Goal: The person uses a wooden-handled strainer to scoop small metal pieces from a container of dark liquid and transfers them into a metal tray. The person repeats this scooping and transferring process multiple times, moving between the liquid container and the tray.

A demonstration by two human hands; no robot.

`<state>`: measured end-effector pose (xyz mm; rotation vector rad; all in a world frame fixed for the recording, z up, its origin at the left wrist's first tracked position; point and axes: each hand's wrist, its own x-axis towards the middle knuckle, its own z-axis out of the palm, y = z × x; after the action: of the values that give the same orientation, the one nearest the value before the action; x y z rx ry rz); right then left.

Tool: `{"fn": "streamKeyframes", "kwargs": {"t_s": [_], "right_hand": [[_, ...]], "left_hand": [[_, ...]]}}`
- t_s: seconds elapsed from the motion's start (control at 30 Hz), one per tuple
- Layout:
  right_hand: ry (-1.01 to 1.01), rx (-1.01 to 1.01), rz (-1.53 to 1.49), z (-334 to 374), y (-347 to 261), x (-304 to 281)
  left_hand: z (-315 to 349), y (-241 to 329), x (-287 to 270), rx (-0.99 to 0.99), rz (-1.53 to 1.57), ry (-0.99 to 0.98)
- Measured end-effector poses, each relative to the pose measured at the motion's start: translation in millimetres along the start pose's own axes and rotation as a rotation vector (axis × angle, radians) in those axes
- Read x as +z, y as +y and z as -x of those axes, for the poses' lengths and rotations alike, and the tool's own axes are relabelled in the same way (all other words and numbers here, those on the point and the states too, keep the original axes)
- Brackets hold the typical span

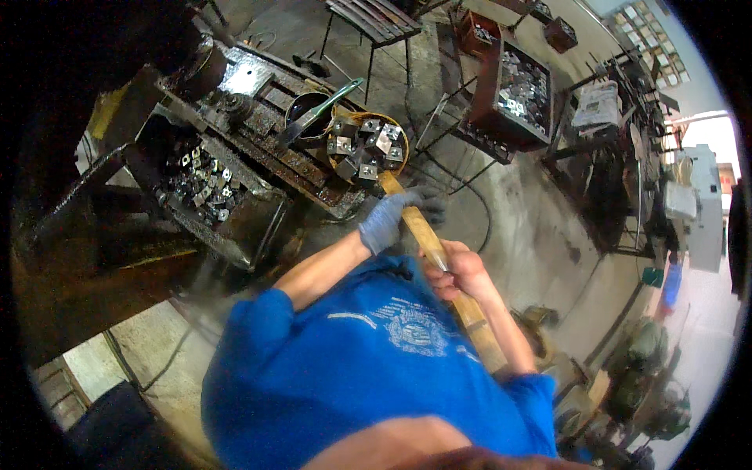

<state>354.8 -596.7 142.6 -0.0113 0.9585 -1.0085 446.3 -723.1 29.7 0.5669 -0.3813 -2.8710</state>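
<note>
A long yellowish wooden strip (pixel 424 229) runs slantwise in front of my body, its far end beside a round yellow-rimmed container (pixel 406 157) of metal blocks. My left hand (pixel 389 219), in a blue-grey glove, is wrapped round the strip's far part, its fingers partly blurred. Bare and closed, my right hand (pixel 457 270) sits nearer to me over the strip. A small pointed, silvery thing (pixel 441 262) shows at its fingers, lying against the wood; the rest of it is hidden in the hand.
A green-handled brush-like tool (pixel 327 108) lies across a dark pan beside the container, on an oily machine bed (pixel 290 160). At left, a metal bin (pixel 254 205) holds small blocks. A box of metal parts (pixel 487 102) stands at far right, near a slatted stool (pixel 374 22).
</note>
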Motion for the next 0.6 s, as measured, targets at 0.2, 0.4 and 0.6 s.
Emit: {"fn": "streamKeyframes", "kwargs": {"t_s": [0.2, 0.4, 0.6], "right_hand": [[-0.101, -0.105, -0.154, 28, 17, -13], [-0.083, -0.241, -0.349, 89, 26, -44], [-0.046, -0.389, -0.579, 118, 48, -105]], "left_hand": [[1, -6, 28, -0.058, -0.296, -0.036], [-25, -42, 83, -0.055, -0.795, -0.315], [-87, -105, 106, -0.497, -0.439, -0.155]]}}
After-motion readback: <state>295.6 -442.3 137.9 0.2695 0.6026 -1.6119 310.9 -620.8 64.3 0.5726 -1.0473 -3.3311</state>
